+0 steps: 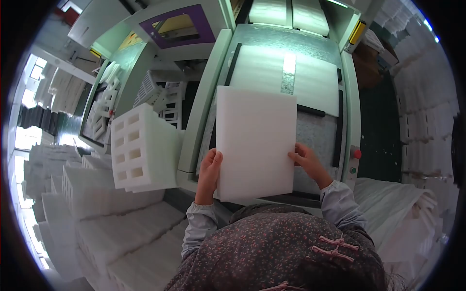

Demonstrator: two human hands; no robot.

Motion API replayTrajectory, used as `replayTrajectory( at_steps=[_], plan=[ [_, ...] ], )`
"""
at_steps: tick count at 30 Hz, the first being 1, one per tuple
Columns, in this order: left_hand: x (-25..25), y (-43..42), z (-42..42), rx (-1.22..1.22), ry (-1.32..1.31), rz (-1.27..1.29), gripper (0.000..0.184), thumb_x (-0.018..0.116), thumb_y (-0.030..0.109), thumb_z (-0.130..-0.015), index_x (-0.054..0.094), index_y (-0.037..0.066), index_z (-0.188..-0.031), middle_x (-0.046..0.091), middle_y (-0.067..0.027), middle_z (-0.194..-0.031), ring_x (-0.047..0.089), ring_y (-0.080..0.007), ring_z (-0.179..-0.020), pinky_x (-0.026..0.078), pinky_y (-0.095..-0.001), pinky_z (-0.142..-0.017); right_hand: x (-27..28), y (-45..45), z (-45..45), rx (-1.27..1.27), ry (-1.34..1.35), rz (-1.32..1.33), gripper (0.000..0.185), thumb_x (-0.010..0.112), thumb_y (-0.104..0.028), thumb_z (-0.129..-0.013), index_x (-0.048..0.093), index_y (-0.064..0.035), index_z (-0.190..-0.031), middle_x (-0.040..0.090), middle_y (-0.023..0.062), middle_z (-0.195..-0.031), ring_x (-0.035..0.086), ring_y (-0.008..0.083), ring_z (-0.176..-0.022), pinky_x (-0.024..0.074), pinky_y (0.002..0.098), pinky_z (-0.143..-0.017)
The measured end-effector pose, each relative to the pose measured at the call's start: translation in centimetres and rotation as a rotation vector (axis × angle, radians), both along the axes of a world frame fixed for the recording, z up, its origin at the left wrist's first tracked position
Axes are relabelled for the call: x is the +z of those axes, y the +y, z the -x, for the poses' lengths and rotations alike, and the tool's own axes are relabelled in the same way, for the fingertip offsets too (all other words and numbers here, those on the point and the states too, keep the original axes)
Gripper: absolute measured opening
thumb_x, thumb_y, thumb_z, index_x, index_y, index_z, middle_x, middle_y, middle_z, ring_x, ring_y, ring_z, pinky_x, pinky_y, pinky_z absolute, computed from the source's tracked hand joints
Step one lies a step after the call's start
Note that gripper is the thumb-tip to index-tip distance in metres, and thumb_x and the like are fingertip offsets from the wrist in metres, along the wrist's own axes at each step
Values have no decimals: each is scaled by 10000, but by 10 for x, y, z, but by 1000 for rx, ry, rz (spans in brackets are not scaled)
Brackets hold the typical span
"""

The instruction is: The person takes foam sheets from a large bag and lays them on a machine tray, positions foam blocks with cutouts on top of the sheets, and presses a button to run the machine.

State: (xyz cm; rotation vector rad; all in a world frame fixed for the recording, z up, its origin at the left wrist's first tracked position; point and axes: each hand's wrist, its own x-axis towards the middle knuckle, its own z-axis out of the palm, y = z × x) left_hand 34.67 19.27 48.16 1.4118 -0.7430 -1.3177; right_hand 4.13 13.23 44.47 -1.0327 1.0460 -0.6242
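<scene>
Between my two hands is a plain white foam sheet (257, 145), tilted up over the near end of the machine bed; its left edge looks doubled, and I cannot tell whether it is one sheet or two. My left hand (209, 169) grips the lower left edge, thumb on the face. On the opposite edge my right hand (308, 162) is closed, its fingertips at the side of the sheet. Beyond it, two white foam sheets (257, 68) lie side by side on the metal bed (315, 128), between black guide strips (310, 110).
A stack of foam pieces with rectangular holes (128, 150) stands left of the bed. Foam blocks (131, 237) are piled at the lower left. A red button (357, 153) sits on the right frame, beside white sheeting (393, 203). A purple-framed window (177, 26) is at the upper left.
</scene>
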Motion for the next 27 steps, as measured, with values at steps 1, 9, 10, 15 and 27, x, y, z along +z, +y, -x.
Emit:
replayTrajectory(
  at_steps=[1, 9, 10, 15, 27],
  plan=[
    [6, 4, -2, -16, 49, 19, 272, 506, 245, -931, 553, -6, -1027, 577, -43, -867, 466, -87, -730, 387, -214, -662, -1, 4, -2, -41, -68, -37, 381, 580, -148, -872, 474, -25, -1216, 604, 111, -1029, 580, 166, -836, 472, 269, -740],
    [30, 36, -28, 190, -337, 55, 234, 563, 214, -902, 560, -10, -973, 579, -44, -814, 470, -96, -691, 392, -209, -642, -22, 10, -14, -159, -263, -156, 331, 561, -111, -872, 462, -38, -1180, 583, 115, -1030, 573, 185, -855, 481, 289, -731],
    [32, 37, -37, 272, -472, 63, 239, 558, 227, -908, 555, -7, -956, 553, -33, -778, 445, -98, -675, 387, -222, -631, -27, 7, -9, -201, -271, -156, 335, 558, -120, -878, 453, -42, -1187, 572, 114, -1046, 569, 185, -864, 479, 291, -737],
    [64, 69, -69, 725, -983, 311, 240, 530, 202, -925, 504, -9, -1038, 512, -49, -839, 421, -110, -701, 385, -241, -638, -44, 8, -3, -319, -180, -149, 339, 556, -120, -876, 439, -41, -1184, 561, 116, -1055, 565, 183, -862, 478, 292, -736],
    [83, 85, -77, 854, -681, 453, 246, 457, 192, -954, 513, -18, -1070, 565, -72, -939, 495, -125, -796, 404, -234, -738, -126, -5, -68, -254, 51, -72, 279, 569, -110, -867, 471, -8, -1106, 558, 139, -1035, 563, 187, -867, 483, 292, -725]
  ],
)
